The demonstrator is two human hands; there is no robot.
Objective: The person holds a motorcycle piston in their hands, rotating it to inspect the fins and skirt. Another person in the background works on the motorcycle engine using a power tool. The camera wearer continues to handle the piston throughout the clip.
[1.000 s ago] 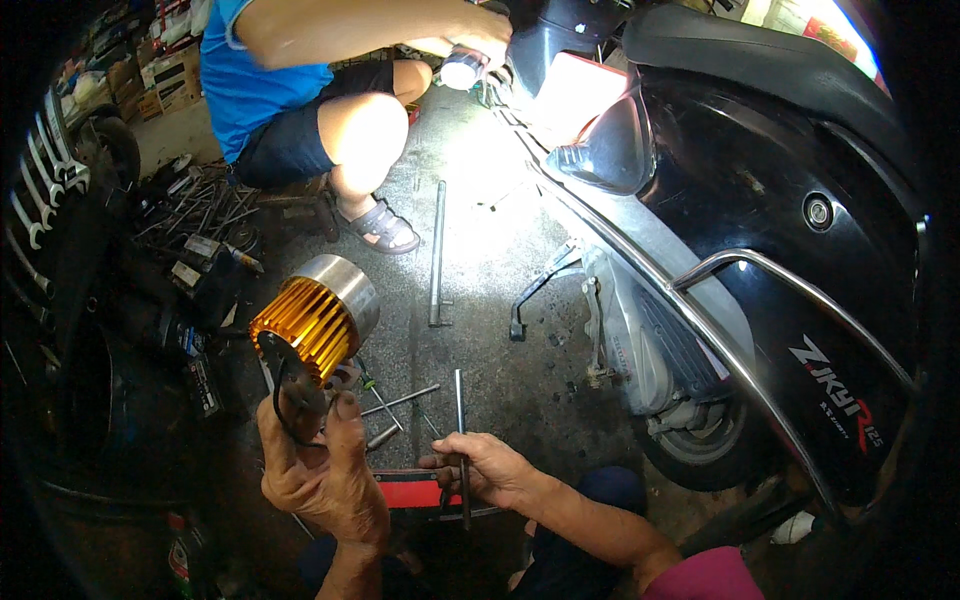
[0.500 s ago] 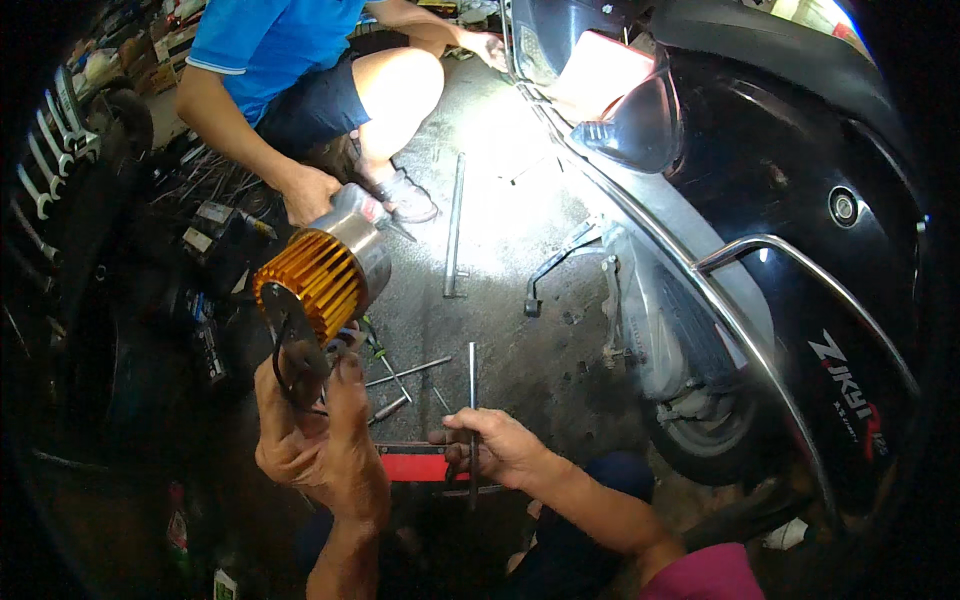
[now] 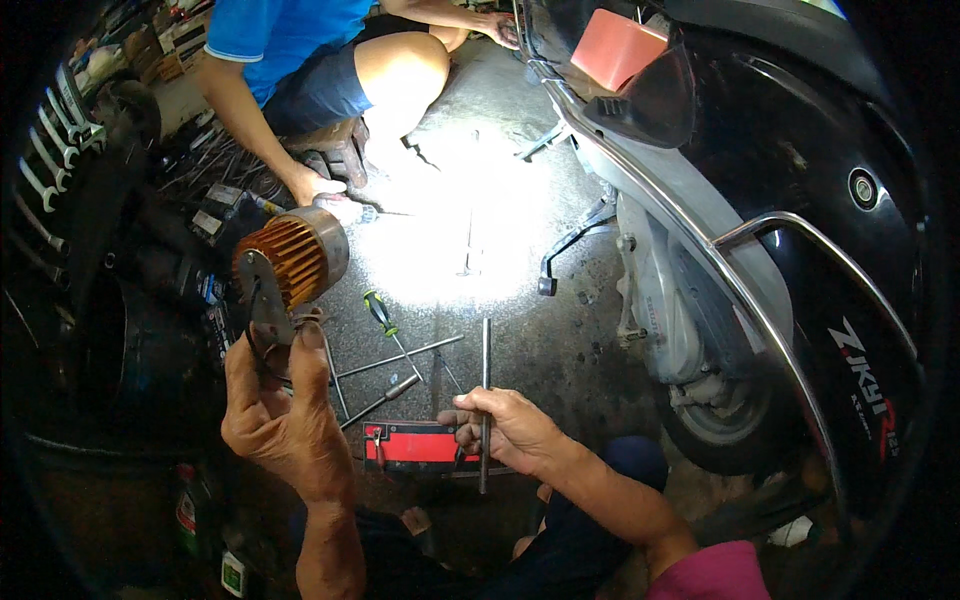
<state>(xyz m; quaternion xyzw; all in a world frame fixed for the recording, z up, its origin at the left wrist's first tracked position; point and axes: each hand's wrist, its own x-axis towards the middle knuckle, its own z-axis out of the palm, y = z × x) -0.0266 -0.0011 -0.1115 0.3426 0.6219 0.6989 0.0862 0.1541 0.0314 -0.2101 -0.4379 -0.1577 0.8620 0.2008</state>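
Note:
My left hand (image 3: pixel 285 425) is closed on the bracket of a lamp with orange fins and a silver rim (image 3: pixel 290 262). The lamp points away from me and throws a bright patch on the floor. My right hand (image 3: pixel 512 428) grips a slim metal rod (image 3: pixel 486 350), which stands nearly upright. Under that hand lies a red and black flat case (image 3: pixel 415 450). A green and black screwdriver (image 3: pixel 378 313) and a socket wrench (image 3: pixel 385 400) lie on the floor between my hands.
A black scooter (image 3: pixel 790 190) with a chrome guard bar (image 3: pixel 690 240) fills the right side. Ahead squats a person in a blue shirt (image 3: pixel 290 50), one hand on a tool beside the lamp. Several wrenches (image 3: pixel 50 140) hang at the left; boxes and tools clutter the floor there.
The lamp in my left hand has moved left, and its light patch has swung off the scooter side to nearer floor. The person's lower hand sits further from the lamp's top. My right hand still grips the rod.

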